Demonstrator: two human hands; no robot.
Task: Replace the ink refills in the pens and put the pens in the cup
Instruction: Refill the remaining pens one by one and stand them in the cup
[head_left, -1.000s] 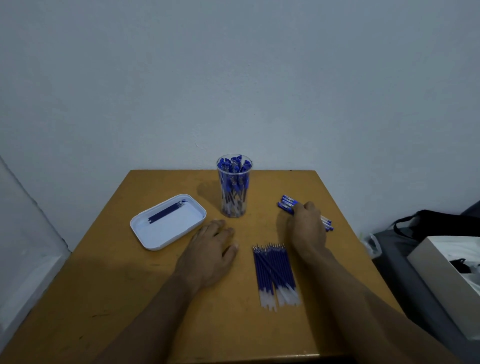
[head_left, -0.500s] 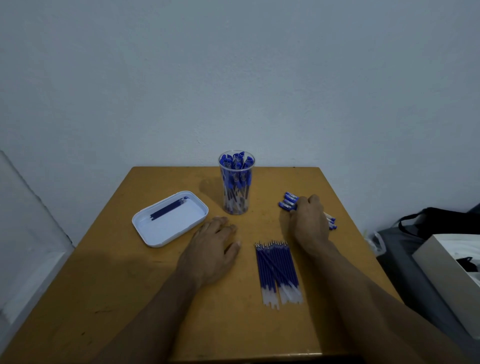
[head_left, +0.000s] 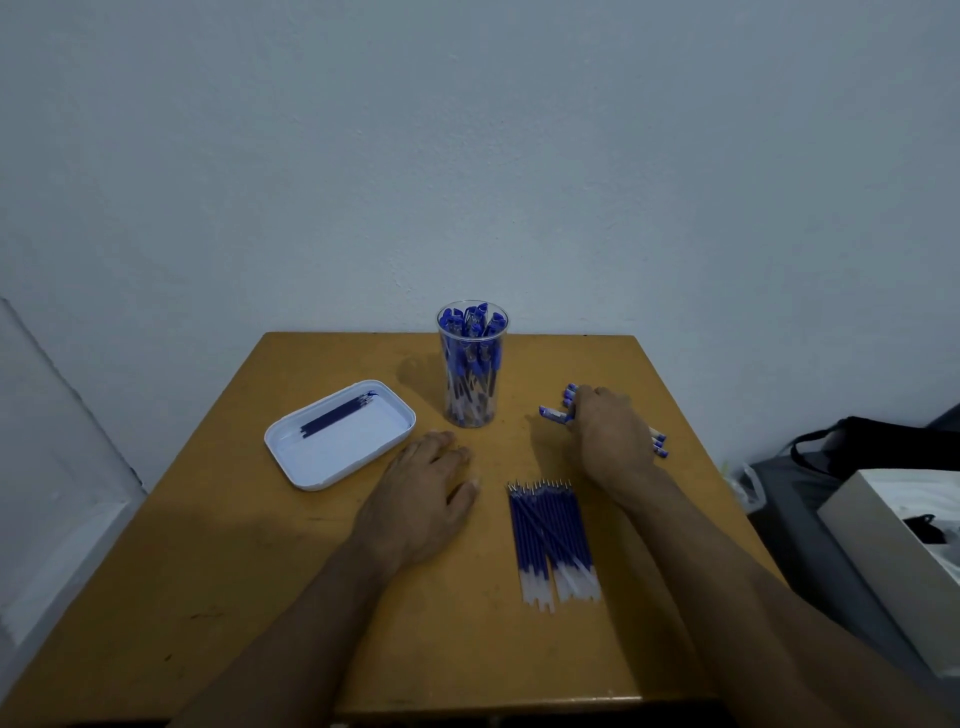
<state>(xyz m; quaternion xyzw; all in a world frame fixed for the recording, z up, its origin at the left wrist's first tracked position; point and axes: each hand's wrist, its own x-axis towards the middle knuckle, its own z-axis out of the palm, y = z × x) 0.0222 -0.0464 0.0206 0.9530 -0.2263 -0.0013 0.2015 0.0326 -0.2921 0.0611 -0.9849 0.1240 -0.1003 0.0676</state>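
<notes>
Blue pens (head_left: 558, 414) under right hand (head_left: 610, 441), fingers curled on them; left hand (head_left: 421, 499) flat, fingers relaxed; step judged pickup, next lifting one clear.

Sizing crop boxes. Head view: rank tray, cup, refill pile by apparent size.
1. tray, widest footprint.
2. and 3. refill pile and cup look alike in area; the pile lies nearer the camera, so no firm ranking between them.

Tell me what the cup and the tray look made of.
Cup: clear, glossy plastic or glass, since the pens inside show through its wall; which one is unclear. Tray: white, smooth, likely plastic or enamelled metal, with rounded corners and a raised rim.
</notes>
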